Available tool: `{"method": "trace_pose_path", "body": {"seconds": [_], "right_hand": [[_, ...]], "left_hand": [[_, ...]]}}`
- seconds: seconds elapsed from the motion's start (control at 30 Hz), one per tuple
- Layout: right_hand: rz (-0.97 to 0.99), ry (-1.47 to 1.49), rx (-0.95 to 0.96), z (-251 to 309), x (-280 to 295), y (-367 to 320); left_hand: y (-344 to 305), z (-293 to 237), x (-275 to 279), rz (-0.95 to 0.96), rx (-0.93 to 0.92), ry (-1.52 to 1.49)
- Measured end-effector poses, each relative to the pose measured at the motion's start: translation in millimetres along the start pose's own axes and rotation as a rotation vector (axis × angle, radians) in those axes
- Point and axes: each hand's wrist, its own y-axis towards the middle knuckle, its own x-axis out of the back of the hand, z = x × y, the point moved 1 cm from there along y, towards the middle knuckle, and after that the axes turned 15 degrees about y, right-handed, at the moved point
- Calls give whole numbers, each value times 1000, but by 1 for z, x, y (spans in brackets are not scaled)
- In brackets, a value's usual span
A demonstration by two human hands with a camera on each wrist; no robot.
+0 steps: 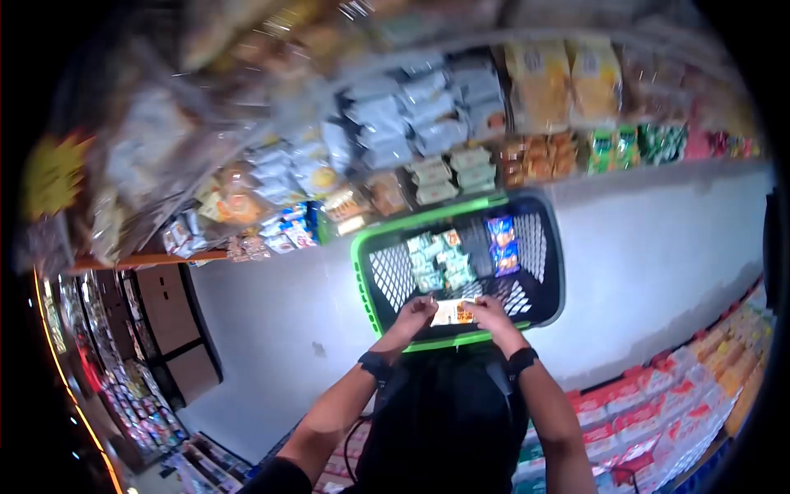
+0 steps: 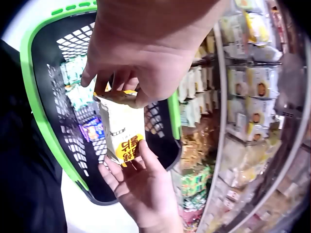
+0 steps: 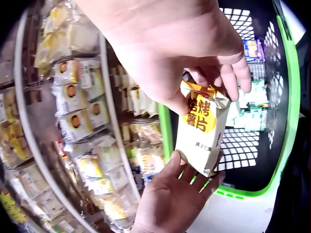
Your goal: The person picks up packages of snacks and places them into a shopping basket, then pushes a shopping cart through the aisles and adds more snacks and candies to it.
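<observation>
Holding: both hands on one packet, listed from the wearer outward.

- Wristbands, black, one per wrist. Hazard, slight: a band could snag on the near rim if the arms drop low.
- Left hand: thumb and fingers pinching the plainer end of the packet.
- Right hand: thumb and fingers pinching the end with the yellow print.
- Packet, white with yellow and dark lettering, held between the hands above the near part of the basket; contact with the basket cannot be told. Hazards, as judged: a torn seal if the two grips pull apart; crushed contents if they squeeze; a drop if one hand lets go early, the smooth wrapper giving little hold.
- Basket, black mesh, green rim. Hazard: a packet lowered too near the wearer could strike the rim and tip outside.
- Green packets, a loose cluster inside, just beyond the hands. Hazard: a dropped packet could land on them.
- Purple packet, inside, right of the cluster; less exposed.
- Shelf goods, ranked beyond the far rim. Hazard: toppling, should the basket be shoved forward.
</observation>
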Motion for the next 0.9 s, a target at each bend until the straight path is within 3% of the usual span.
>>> {"method": "trace_pose_path", "body": {"seconds": [0.03,0.07,0.13,0.17,0.2,0.27,0.3,0.33,0.37,0.4,0.47,0.5,0.57,0.67,0.7,0.73,0.8,0.83,0.9], "right_hand": [[26,-67,-80,-32,5,39],[88,107,-90,-41,6,52],[42,24,-50,-60,4,95],[3,137,-70,-61,0,106],[-45,-95,34,-107,2,160],[-28,54,82,-136,0,207],[1,94,126,-135,-2,219],[12,108,-3,-106,-8,212],[-46,-72,43,-121,-13,235],[-107,-253,95,-135,-18,259],[-80,-344,71,-143,-17,273],[-127,-395,45,-146,-17,278],[-211,-418,27,-146,-14,269],[-97,-391,39,-131,-9,233],[-106,-320,87,-130,-6,220],[-113,-249,144,-133,-4,207],[-107,-193,297,-138,4,181],[-72,-183,338,-125,8,161],[-53,-43,280,-86,12,108]], "left_hand": [[14,15,4,51,56,16],[26,27,-1,-91,124,39],[61,45,2,-79,309,48],[81,60,6,-75,324,113],[101,74,11,-72,337,174],[144,100,19,47,171,233],[153,96,18,35,209,194],[163,89,16,18,225,154],[183,103,15,-82,112,83],[195,108,16,-234,198,197],[220,140,38,-325,180,476],[218,144,39,-350,161,454],[199,137,32,-300,168,484],[163,117,26,-267,109,664],[148,108,25,-268,75,662],[142,133,35,-257,-19,568],[94,90,31,-293,19,653],[68,61,27,-291,54,541],[48,71,44,-356,-31,622]]}}
